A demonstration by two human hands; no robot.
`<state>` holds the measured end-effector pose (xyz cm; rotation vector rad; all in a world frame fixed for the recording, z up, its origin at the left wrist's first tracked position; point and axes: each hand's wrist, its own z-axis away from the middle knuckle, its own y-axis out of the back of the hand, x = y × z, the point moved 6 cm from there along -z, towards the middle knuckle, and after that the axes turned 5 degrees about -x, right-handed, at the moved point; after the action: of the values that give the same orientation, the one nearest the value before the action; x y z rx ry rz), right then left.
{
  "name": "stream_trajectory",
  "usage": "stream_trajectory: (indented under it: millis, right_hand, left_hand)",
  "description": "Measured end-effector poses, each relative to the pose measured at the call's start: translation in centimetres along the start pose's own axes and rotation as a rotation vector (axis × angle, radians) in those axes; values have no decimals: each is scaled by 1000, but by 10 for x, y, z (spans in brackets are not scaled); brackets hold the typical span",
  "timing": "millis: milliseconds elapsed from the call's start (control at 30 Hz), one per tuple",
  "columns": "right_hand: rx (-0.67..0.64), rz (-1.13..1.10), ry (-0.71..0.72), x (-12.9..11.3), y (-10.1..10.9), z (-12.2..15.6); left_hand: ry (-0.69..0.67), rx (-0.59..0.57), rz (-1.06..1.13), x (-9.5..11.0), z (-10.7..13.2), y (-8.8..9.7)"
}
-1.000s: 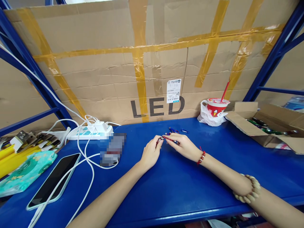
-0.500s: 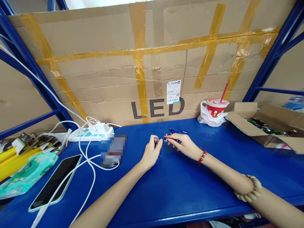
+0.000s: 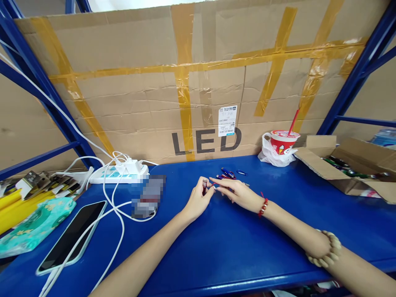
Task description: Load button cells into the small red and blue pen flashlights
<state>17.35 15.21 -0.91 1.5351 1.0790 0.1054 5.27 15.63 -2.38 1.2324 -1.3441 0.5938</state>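
My left hand rests on the blue table, its fingers pinched round a small dark red cylinder held upright. My right hand lies just to its right with fingers stretched toward the cylinder, fingertips touching a small metal piece at its side. I cannot tell whether the right hand grips that piece. Several small red and blue metal parts lie on the table just beyond my right hand. A red bead bracelet circles the right wrist.
A taped cardboard sheet marked LED stands at the back. A power strip with white cables, a phone and a tissue pack lie left. A red cup and an open carton sit right.
My hands drew slightly apart, then met again. The left hand now holds the red cylinder upright, and the right hand's fingers have straightened toward it.
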Motion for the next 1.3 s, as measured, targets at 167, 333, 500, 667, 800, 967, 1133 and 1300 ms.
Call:
stream_trajectory:
  millis: [167, 333, 500, 667, 800, 967, 1133, 1300]
  right_hand:
    - [-68, 201, 96, -6, -4, 2]
    - [-77, 83, 108, -8, -6, 1]
    - [-58, -89, 48, -6, -5, 0]
    - [-111, -291, -61, -2, -8, -1]
    - [-97, -241, -34, -7, -8, -2]
    - [-62, -155, -48, -7, -6, -2]
    - [-38, 161, 34, -12, -2, 1]
    - [-87, 206, 104, -15, -3, 3]
  left_hand:
    - [15, 2, -52, -1, 0, 0]
    - [6, 32, -85, 4, 1, 2]
    - [-47, 64, -99, 10, 3, 4]
    - [-99, 79, -115, 10, 3, 4]
    - [-109, 92, -127, 7, 2, 4]
    - [-114, 97, -140, 4, 2, 4]
    - [-106, 76, -163, 3, 2, 2]
    - [-91, 57, -155, 1, 2, 1]
